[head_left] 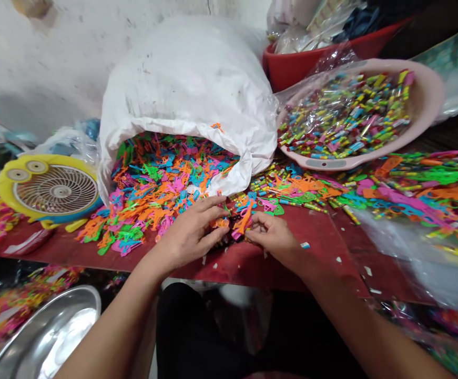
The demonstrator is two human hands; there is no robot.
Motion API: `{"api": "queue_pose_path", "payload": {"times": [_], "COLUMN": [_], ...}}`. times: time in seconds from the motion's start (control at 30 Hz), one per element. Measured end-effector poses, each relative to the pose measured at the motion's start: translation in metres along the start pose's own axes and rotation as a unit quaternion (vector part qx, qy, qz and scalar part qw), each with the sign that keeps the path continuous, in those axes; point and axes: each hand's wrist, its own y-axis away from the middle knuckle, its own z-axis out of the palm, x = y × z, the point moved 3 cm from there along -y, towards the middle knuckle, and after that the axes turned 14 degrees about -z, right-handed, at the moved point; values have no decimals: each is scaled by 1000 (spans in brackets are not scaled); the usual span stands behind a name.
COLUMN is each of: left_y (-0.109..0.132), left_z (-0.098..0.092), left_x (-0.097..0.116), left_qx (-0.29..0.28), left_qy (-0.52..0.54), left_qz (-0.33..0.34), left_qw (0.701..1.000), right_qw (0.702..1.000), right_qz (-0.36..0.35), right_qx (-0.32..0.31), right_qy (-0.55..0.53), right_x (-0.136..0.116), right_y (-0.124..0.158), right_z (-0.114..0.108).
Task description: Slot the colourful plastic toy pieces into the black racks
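My left hand (192, 231) rests on the red table (323, 263) with fingers curled around small orange and pink plastic toy pieces (236, 223). My right hand (273, 236) pinches the same little cluster from the other side. Just behind both hands a big white sack (189, 84) lies on its side, and a heap of bright plastic toy pieces (153, 184) spills out of its mouth.
A pink basin (429, 100) of small wrapped items stands back right, a red tub (292, 66) behind it. More colourful pieces (418, 184) and clear plastic cover the right side. A yellow fan (49, 187) sits left. A steel bowl (43, 337) lies below the table edge.
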Motion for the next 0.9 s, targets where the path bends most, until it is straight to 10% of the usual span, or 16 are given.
{"api": "queue_pose_path", "payload": {"times": [0.53, 0.73, 0.9], "left_y": [0, 0, 0], "left_z": [1, 1, 1], "left_x": [0, -2, -4], "left_qx": [-3, -1, -6], "left_qy": [-1, -1, -4], "left_qz": [1, 12, 8], "left_qw": [1000, 1000, 1000], "right_qw": [999, 968, 952], "right_qz": [10, -101, -160], "right_qx": [-17, 106, 73], "right_qy": [34, 204, 252], "right_x": [5, 6, 7], "right_y": [13, 13, 11], "right_z": [-6, -3, 11]}}
